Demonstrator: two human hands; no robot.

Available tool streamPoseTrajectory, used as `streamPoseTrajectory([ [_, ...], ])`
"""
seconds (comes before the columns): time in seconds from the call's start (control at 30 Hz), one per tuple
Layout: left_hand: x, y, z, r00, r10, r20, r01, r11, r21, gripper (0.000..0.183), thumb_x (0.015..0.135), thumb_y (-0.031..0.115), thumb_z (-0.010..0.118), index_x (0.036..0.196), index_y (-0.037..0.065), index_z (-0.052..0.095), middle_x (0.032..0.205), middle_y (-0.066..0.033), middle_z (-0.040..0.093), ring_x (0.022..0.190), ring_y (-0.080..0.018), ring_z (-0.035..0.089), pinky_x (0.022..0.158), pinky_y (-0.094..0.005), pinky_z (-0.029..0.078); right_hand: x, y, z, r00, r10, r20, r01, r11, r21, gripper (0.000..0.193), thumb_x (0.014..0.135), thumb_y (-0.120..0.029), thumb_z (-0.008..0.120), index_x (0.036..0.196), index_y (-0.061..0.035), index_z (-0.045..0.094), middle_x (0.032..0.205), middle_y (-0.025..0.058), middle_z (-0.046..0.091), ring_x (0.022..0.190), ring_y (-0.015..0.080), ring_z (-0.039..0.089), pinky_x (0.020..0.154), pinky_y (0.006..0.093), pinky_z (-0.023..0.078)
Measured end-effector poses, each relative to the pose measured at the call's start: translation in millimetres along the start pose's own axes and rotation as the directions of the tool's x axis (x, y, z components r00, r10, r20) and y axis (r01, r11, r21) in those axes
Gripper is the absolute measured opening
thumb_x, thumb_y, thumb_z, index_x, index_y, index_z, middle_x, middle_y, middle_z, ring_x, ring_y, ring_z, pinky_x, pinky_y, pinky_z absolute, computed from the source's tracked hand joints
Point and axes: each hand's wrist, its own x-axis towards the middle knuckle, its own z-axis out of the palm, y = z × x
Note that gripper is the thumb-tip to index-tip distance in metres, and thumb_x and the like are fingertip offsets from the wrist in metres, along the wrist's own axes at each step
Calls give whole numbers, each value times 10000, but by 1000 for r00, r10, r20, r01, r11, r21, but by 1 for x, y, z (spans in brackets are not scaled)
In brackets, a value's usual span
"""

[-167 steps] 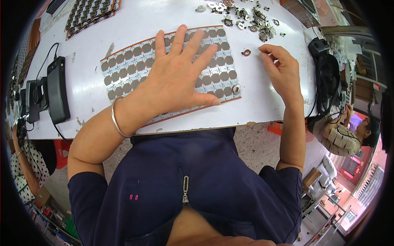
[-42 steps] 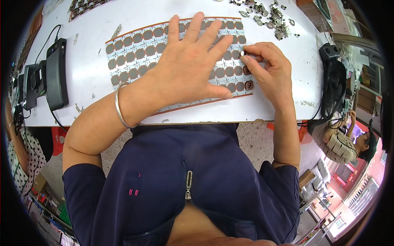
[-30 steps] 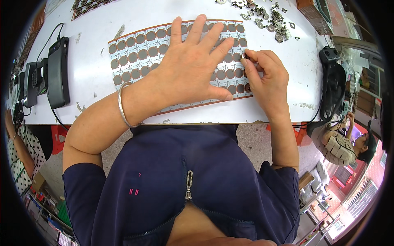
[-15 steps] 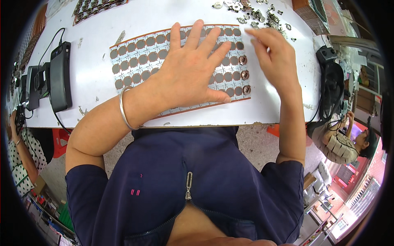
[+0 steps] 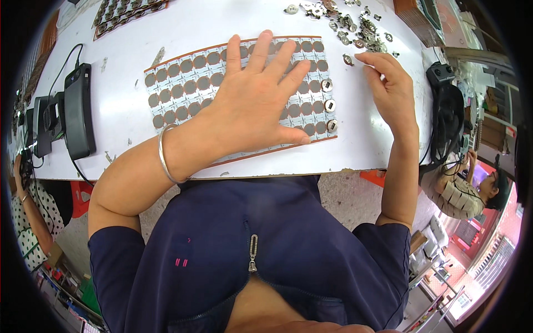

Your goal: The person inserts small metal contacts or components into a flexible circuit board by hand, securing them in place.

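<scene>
A panel of small circuit boards with rows of grey round discs (image 5: 184,115) lies on the white table. My left hand (image 5: 252,100) rests flat across it, fingers spread, hiding part of the middle rows. Three silvery metal clips sit at the panel's right edge, one of them the middle clip (image 5: 330,105). To the right of the panel, my right hand (image 5: 392,89) hovers over the table with index finger and thumb apart and nothing visible between them. A loose metal clip (image 5: 348,59) lies just left of that index fingertip; whether they touch is unclear.
Loose metal clips (image 5: 363,38) are heaped beyond my right hand. More filled panels (image 5: 130,14) lie at the far left. A black device with cables (image 5: 80,111) stands on the left, a black cabled object (image 5: 444,100) at the right edge. Other people sit on both sides.
My right hand has moved right and slightly nearer me, away from the panel's far right corner. The loose clip beside its fingertip has come into sight. My left hand stays spread on the panel.
</scene>
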Motion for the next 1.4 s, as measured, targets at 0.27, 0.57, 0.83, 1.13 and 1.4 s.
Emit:
streamPoseTrajectory([
  [0.27,0,0,0,1000,8,-3,-8,1000,10,1041,655,648,814,1462,77,491,1548,-233,368,1458,-486,248,1130,-719,151,5,5,20,990,-143,-4,143,989,-29,185,903,-27,659,1071,-37,736,973,80,688,817,199,667,753,276,518],
  [0.57,-1,-2,2,999,26,-35,-26,1000,12,1035,657,654,807,1447,58,502,1517,-255,390,1441,-491,273,1116,-721,181,7,0,5,889,334,314,-453,746,489,231,928,-118,707,1142,-32,695,878,25,700,780,65,619,665,198,497],
  [0.83,0,-1,3,999,27,-44,-27,1000,4,1030,657,669,797,1438,58,516,1510,-258,397,1438,-497,273,1109,-723,194,-1,-2,8,947,275,168,-311,915,256,246,908,-95,700,1144,-26,707,847,21,691,728,82,590,651,234,491],
  [1.13,0,-1,3,999,25,-39,-25,1000,10,1038,649,665,808,1441,62,513,1514,-256,392,1441,-493,267,1113,-723,185,-12,-20,-15,956,242,168,-246,969,2,244,867,-61,703,1106,-16,720,801,32,664,643,95,545,644,262,490],
  [1.4,0,-1,2,1000,12,-22,-11,1000,13,1013,657,625,825,1444,73,507,1525,-241,387,1446,-483,268,1117,-721,182,-5,-11,4,998,-10,60,10,1000,-1,162,869,-78,724,1025,-36,731,903,73,696,730,171,620,681,284,505],
])
